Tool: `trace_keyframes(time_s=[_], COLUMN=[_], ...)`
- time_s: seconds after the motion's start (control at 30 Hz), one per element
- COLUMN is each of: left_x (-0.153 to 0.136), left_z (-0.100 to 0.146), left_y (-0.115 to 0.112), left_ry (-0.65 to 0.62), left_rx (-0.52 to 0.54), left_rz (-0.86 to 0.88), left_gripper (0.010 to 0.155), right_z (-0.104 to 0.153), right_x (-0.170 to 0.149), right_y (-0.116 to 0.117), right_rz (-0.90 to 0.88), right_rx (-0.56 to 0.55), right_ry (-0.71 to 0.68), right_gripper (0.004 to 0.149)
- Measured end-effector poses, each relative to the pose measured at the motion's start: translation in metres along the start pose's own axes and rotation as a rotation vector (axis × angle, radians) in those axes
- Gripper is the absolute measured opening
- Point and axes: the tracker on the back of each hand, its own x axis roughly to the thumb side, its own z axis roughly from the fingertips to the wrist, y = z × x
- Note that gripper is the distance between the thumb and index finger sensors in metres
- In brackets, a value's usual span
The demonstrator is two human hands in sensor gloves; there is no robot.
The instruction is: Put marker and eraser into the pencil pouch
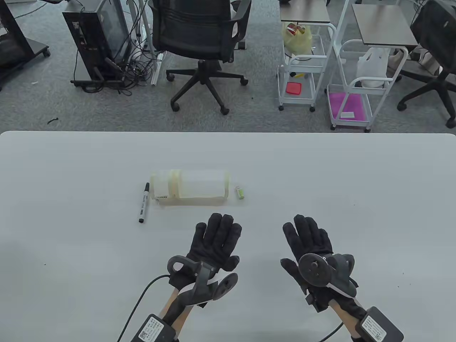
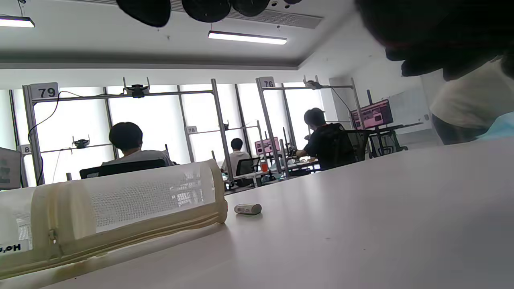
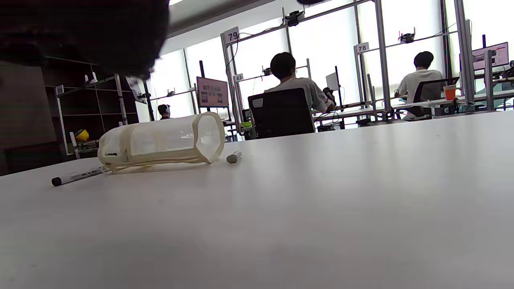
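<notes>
Overhead table view; low wrist views sharing the pouch.

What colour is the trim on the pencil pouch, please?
Pale cream-yellow trim around clear mesh panels on the pencil pouch, clearest in the left wrist view.

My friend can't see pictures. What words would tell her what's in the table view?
Two black-gloved hands, left hand and right hand, rest open and empty on a white table. Beyond them lies a see-through pencil pouch on its side, a black marker by its left end and a small eraser by its right end. Office chairs and carts stand behind.
</notes>
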Motion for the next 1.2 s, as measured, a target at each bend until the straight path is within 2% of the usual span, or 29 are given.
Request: trace_keyframes(time_s=[0.37, 0.5, 0.63, 0.8, 0.9, 1.03, 1.2], left_x=[-0.005, -0.017, -0.037, -0.075, -0.107, -0.144, -0.166], left_z=[0.0, 0.0, -0.003, -0.02, -0.039, -0.062, -0.083], left_y=[0.002, 0.005, 0.003, -0.013, -0.029, -0.054, -0.081], left_ry=[0.004, 0.03, 0.077, 0.176, 0.241, 0.34, 0.395], left_rx=[0.011, 0.021, -0.013, -0.148, -0.255, -0.389, -0.485], left_rz=[-0.003, -0.017, -0.044, -0.12, -0.188, -0.171, -0.203], left_gripper=[0.086, 0.086, 0.088, 0.092, 0.094, 0.098, 0.1], right_z=[-0.002, -0.004, -0.004, -0.003, -0.002, -0.002, -0.004], right_x=[-0.003, -0.005, -0.006, -0.006, -0.007, -0.006, -0.004], right_y=[0.0, 0.002, 0.0, -0.001, -0.002, -0.002, 0.001], right_rz=[-0.013, -0.011, 0.001, 0.024, 0.027, 0.033, 0.048], right_rx=[0.006, 0.016, 0.007, -0.007, -0.009, -0.018, -0.012], right_ry=[0.009, 0.014, 0.01, 0.007, 0.007, 0.023, 0.027], right_gripper=[0.092, 0.091, 0.091, 0.09, 0.09, 0.091, 0.09])
